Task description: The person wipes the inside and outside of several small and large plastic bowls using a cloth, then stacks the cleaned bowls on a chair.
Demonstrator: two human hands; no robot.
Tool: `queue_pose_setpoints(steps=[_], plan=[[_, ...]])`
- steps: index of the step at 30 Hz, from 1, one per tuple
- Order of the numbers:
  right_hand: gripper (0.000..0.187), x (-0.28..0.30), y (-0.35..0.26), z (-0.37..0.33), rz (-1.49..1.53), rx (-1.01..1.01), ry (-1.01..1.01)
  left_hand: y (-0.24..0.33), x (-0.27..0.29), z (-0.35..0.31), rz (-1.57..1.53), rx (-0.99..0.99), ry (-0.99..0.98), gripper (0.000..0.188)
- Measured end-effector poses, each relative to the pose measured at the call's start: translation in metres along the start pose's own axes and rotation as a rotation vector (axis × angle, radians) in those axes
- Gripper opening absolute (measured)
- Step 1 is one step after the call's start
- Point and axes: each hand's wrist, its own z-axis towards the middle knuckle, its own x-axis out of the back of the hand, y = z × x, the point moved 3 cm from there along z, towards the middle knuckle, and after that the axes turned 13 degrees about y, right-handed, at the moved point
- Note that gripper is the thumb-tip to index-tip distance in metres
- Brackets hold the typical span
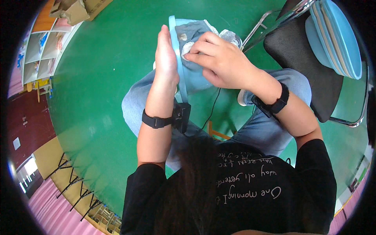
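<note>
A light blue plastic basin [196,84] stands tipped on its side between my knees, its rim toward my left. My left hand [165,55] lies flat along the outside of that rim, fingers straight and together, bracing it. Over the basin's side is a rumpled grey-blue cloth [192,29] with white lacy edging and a pale spot. My right hand [223,58] pinches a white bit of cloth [188,48] between thumb and fingers, close to the rim. Whether that white bit belongs to the grey cloth, I cannot tell. Its lower fingers curl out of clear view.
On a black chair [297,62] to my right rests a stack of blue basins [333,37] with beige ones between. A white shelf unit [41,51] and a cardboard box [78,11] are at the far left. A black cable [213,109] hangs near my knees over the green floor [98,78].
</note>
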Motion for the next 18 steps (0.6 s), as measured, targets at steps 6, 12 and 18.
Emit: queue_pose_setpoints(steps=[6,12,18], plan=[[0.038,0.002,0.013,0.002,-0.16,-0.038,0.098,-0.009,-0.003,0.003,0.191,-0.132,0.05,0.06],[0.03,0.019,0.055,0.001,-0.209,-0.227,0.192,-0.015,-0.015,-0.01,0.414,-0.319,-0.049,0.057],[0.027,0.041,0.092,0.005,0.052,-0.661,0.239,-0.018,-0.02,-0.017,0.437,-0.409,-0.258,0.045]])
